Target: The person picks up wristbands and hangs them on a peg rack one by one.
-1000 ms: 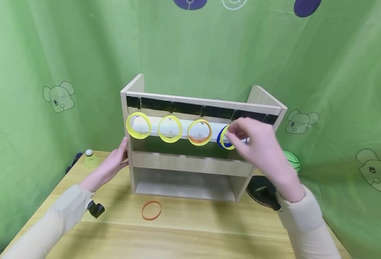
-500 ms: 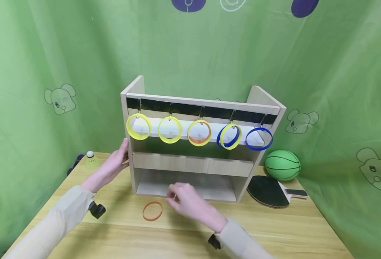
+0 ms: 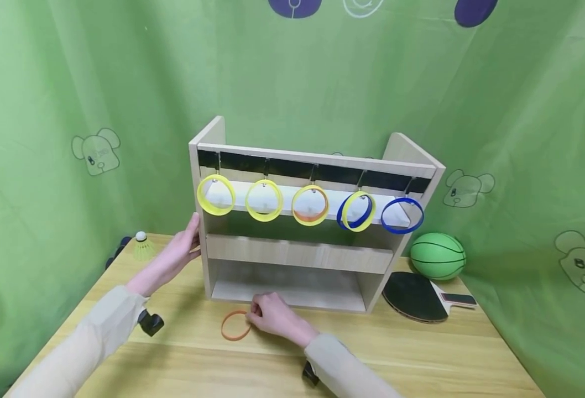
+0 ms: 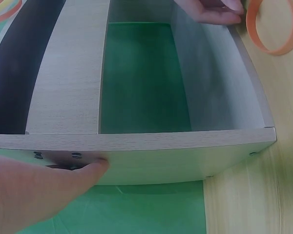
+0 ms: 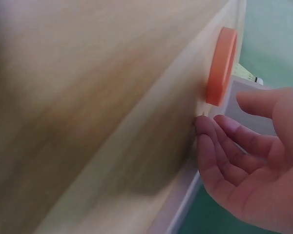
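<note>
An orange ring [image 3: 234, 339] lies on the table in front of the wooden shelf [image 3: 297, 253]. My right hand [image 3: 275, 318] is right beside it, fingers loosely bent. In the right wrist view the thumb stands apart from the fingers, and the orange ring [image 5: 221, 68] is just beyond the fingertips. My left hand [image 3: 170, 257] rests against the shelf's left side panel; in the left wrist view its thumb [image 4: 90, 173] lies along that panel. Yellow rings [image 3: 217, 212] and blue rings [image 3: 397, 230] hang from the shelf's hooks. Another orange ring [image 3: 308, 218] shows behind the middle yellow one.
To the right of the shelf lie a black table tennis bat [image 3: 414, 297] and a green ball [image 3: 438, 256]. A yellow shuttlecock [image 3: 144, 249] stands at the table's back left. Green curtain [image 3: 292, 72] hangs behind the table [image 3: 252, 370].
My right hand has left the yellow ring on the fourth hook and come down leftward to the orange ring on the table. My left hand has stayed at the shelf's side.
</note>
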The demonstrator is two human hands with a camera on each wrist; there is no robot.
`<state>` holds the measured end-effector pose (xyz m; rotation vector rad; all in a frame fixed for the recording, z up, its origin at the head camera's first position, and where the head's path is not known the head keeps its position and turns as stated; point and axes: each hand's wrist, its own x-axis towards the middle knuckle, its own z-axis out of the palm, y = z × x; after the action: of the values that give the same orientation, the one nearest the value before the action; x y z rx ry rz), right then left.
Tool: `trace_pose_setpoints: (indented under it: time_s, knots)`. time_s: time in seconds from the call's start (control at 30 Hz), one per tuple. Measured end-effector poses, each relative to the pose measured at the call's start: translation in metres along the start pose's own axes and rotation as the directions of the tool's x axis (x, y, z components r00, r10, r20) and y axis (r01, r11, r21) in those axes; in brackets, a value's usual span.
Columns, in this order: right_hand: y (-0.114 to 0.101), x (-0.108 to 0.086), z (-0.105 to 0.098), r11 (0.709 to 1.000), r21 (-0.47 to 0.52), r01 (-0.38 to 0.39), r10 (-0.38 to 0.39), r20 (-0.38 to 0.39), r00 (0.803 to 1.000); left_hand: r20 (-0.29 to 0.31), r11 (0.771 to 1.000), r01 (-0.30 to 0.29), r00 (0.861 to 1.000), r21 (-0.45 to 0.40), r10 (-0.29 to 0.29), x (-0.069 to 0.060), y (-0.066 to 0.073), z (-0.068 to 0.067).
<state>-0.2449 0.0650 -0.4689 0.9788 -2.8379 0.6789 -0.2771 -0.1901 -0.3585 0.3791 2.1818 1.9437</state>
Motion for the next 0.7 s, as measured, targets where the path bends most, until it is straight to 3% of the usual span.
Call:
trace_pose_setpoints:
  time_s: [0.3, 0.5, 0.7]
  knots:
    - [0.000, 0.004, 0.004, 0.996, -0.087, 0.029, -0.026, 0.034, 0.999, -0.001, 1.000, -0.004, 1.000, -0.002, 0.004, 0.000, 0.002, 0.002]
    - [0.000, 0.000, 0.000, 0.997, -0.061, 0.056, -0.055, 0.015, 0.998, -0.005, 1.000, -0.004, 1.000, 0.001, 0.004, 0.000, 0.003, 0.002]
    - [-0.003, -0.008, -0.012, 0.998, 0.041, 0.050, -0.049, -0.014, 0.999, -0.004, 1.000, 0.005, 1.000, 0.004, -0.005, 0.000, 0.002, 0.001]
